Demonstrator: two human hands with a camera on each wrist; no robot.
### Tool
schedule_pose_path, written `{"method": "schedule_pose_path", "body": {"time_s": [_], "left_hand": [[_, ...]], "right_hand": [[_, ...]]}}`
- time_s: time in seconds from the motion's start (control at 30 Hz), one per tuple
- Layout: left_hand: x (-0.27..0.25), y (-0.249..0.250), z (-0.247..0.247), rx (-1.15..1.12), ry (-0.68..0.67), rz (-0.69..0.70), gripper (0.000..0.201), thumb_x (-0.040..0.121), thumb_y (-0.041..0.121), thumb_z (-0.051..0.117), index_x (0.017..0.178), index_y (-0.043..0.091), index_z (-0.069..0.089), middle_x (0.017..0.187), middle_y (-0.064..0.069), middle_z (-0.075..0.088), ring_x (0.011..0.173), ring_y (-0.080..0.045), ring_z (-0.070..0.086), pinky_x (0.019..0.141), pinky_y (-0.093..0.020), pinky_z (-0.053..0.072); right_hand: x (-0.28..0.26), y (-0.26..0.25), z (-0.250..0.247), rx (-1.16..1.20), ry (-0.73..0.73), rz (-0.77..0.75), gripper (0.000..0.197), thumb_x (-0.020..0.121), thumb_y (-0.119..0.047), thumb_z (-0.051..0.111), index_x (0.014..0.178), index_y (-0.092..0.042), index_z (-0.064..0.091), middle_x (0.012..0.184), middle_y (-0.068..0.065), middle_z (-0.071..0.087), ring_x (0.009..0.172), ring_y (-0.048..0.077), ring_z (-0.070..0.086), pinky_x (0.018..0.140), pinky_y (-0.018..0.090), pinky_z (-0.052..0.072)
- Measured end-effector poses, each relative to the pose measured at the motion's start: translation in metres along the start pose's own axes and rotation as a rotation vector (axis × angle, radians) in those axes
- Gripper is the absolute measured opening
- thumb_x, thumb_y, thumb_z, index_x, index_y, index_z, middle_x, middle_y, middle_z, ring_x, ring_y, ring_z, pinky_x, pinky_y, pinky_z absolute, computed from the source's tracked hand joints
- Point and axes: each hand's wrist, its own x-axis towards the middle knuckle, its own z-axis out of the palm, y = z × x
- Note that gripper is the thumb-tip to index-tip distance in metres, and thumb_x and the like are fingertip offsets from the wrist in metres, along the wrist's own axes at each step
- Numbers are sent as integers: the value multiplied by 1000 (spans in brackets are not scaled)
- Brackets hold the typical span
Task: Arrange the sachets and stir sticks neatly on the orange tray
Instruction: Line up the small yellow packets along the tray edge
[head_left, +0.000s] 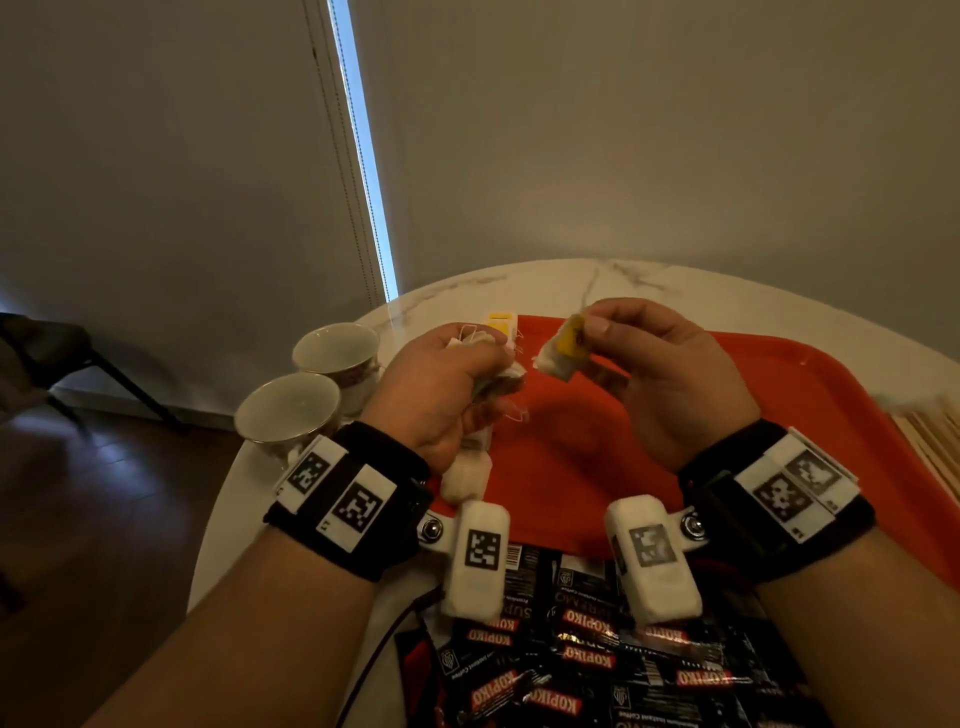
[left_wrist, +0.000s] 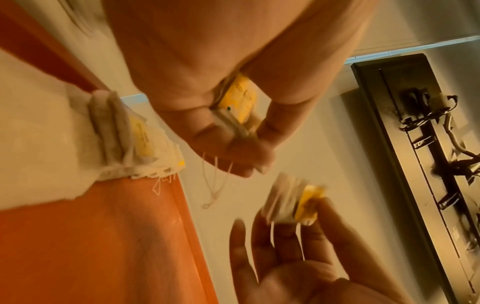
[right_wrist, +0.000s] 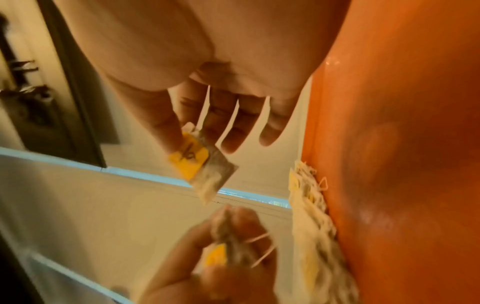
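Sachets: a single tea bag (head_left: 563, 347) is pinched between the right hand's (head_left: 670, 379) thumb and forefinger, while the left hand (head_left: 441, 395) clutches a bunch of tea bags (head_left: 488, 364), both above the orange tray (head_left: 779, 384). To do this well, I'd lay it flat against the row of tea bags (left_wrist: 135, 142) at the tray's far edge, tag aligned, strings tucked

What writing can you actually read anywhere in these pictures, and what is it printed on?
"KOPIKO": red labels on the black coffee sachets, appearing upside down.
Smaller white print on those sachets: too small to read.
Yellow tea bag tag: a dark mark, blurred, unreadable.
Wrist bands: black-and-white square codes, no words.
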Motion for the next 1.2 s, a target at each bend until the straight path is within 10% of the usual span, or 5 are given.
{"method": "schedule_pose_path", "body": {"time_s": [0.13,0.43,0.8,1.0,1.2], "left_hand": [[-2,4,-3,37,30,-3,8,92,7,72,97,12,69,80,-5,75,69,-14,72,43,-17,41],[-8,4,-2,187,-160,65,6,88,25,78,87,20,75,77,-6,64,61,-12,56,48,-22,36],[-3,9,-7,-169,-194,74,23,78,28,77,98,20,68,81,1,67,68,-10,60,40,-14,37],[-3,6,-7,53,-136,185,14,90,20,75,102,15,69,78,-3,68,67,-14,61,43,-17,39],[-2,8,-10,122,-103,209,5,92,18,76,93,18,72,78,-3,69,69,-17,61,44,-19,39]], "right_hand": [[0,-2,0,-58,28,12,9,91,-5,67,96,-10,73,86,3,77,79,16,73,67,26,58],[-4,-4,5,-181,-93,-20,32,67,-25,82,96,-16,74,84,5,71,79,19,70,70,35,56],[-4,-5,4,-128,50,88,16,96,-30,65,95,-16,73,90,2,72,80,16,63,74,32,53],[-8,-11,8,-243,-17,13,27,79,-28,77,104,-19,73,109,5,76,104,24,70,85,39,56],[-9,-18,12,-454,-30,-26,5,87,-12,76,92,-12,75,92,7,78,91,21,73,73,32,57]]}}
